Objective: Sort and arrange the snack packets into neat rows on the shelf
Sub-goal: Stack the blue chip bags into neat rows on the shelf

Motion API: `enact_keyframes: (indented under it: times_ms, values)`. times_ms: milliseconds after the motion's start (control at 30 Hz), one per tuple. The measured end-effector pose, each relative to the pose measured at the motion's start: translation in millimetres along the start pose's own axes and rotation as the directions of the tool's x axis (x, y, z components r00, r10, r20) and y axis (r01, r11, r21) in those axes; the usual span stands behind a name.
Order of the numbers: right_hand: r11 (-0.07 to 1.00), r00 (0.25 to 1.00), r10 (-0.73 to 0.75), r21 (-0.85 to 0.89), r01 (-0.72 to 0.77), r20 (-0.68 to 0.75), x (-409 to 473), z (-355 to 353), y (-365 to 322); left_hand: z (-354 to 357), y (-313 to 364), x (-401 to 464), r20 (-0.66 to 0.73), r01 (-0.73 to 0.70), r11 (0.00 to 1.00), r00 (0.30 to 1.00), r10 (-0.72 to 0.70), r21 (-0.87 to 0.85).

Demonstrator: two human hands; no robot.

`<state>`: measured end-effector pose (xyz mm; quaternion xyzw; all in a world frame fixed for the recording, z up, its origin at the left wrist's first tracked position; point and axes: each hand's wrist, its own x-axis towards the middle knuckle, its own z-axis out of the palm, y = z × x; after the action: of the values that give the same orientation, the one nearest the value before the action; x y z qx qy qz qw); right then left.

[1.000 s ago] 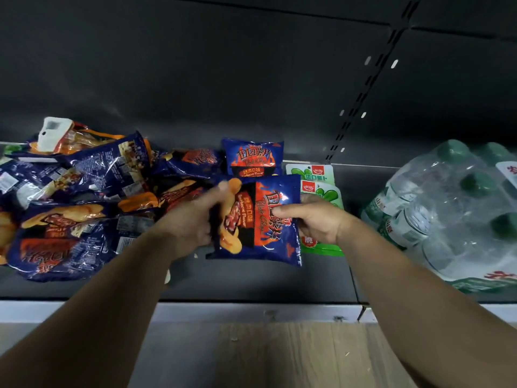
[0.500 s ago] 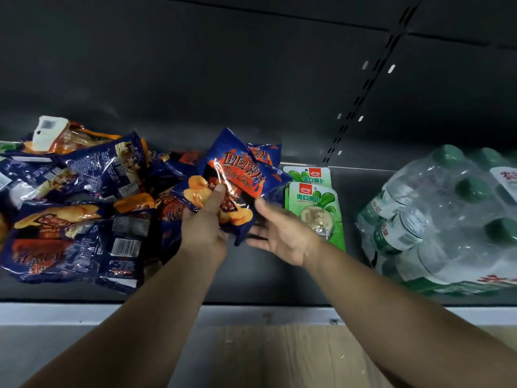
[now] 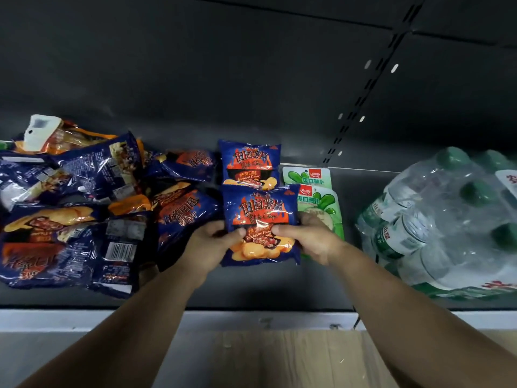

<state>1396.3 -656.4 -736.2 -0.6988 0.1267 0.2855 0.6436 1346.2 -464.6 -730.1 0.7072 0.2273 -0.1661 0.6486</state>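
A blue barbecue chip packet (image 3: pixel 261 214) stands face-up in the middle of the dark shelf (image 3: pixel 251 287). My left hand (image 3: pixel 208 247) grips its left edge and my right hand (image 3: pixel 310 239) grips its right edge, thumbs on the front. Directly behind it stands a second blue chip packet (image 3: pixel 249 163), upright against the back. A jumbled heap of blue chip packets (image 3: pixel 78 208) lies to the left. Two green snack packets (image 3: pixel 319 197) lie in a line to the right, partly behind my right hand.
A shrink-wrapped pack of green-capped water bottles (image 3: pixel 442 219) fills the right side of the shelf. An orange packet with a white tag (image 3: pixel 50 134) sits at the far left back. The shelf's pale front edge (image 3: pixel 265 320) runs below my forearms.
The packet was tilted and held mainly by my left hand; now it is turned upright and face-up, lowered in front of the rear packet, with both hands gripping its sides.
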Motion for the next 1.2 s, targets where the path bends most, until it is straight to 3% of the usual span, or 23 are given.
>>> enact_keyframes:
  times_ms: [200, 300, 400, 467, 667, 800, 933, 1033, 1200]
  values:
    - [0.983, 0.962, -0.15, -0.137, 0.121, -0.227, 19, 11, -14, 3, 9, 20, -0.025, -0.096, 0.995, 0.995, 0.096, -0.011]
    - [0.983, 0.945, -0.177, -0.097, 0.156, -0.276, 35, 26, -25, -4, 12, 29, -0.031, -0.152, 0.987, 0.988, 0.153, 0.043]
    - [0.985, 0.936, -0.17, -0.047, 0.164, -0.308, 46, 40, -29, -9, 8, 33, -0.127, -0.095, 0.995, 0.987, 0.097, 0.02]
    - [0.986, 0.923, -0.164, -0.08, 0.145, -0.349, 51, 45, -28, -12, 2, 29, -0.2, -0.086, 0.992, 0.974, 0.103, 0.091]
    - [0.982, 0.882, -0.186, -0.065, 0.175, -0.433, 53, 54, -17, -27, -8, 15, -0.285, -0.074, 0.959, 0.946, 0.154, 0.272]
    - [0.98, 0.865, -0.198, -0.122, 0.159, -0.461, 54, 58, -13, -34, -1, 16, -0.353, -0.043, 0.965, 0.926, 0.135, 0.257]
    - [0.975, 0.856, -0.21, -0.171, 0.144, -0.473, 54, 57, -13, -29, 13, 22, -0.398, -0.097, 0.979, 0.903, 0.163, 0.18]
    - [0.974, 0.848, -0.216, -0.167, 0.153, -0.483, 52, 57, -14, -28, 27, 31, -0.412, -0.171, 0.985, 0.899, 0.151, -0.011]
    - [0.975, 0.826, -0.221, -0.147, 0.169, -0.518, 51, 52, -11, -33, 49, 41, -0.239, -0.112, 0.925, 0.971, 0.024, -0.363]
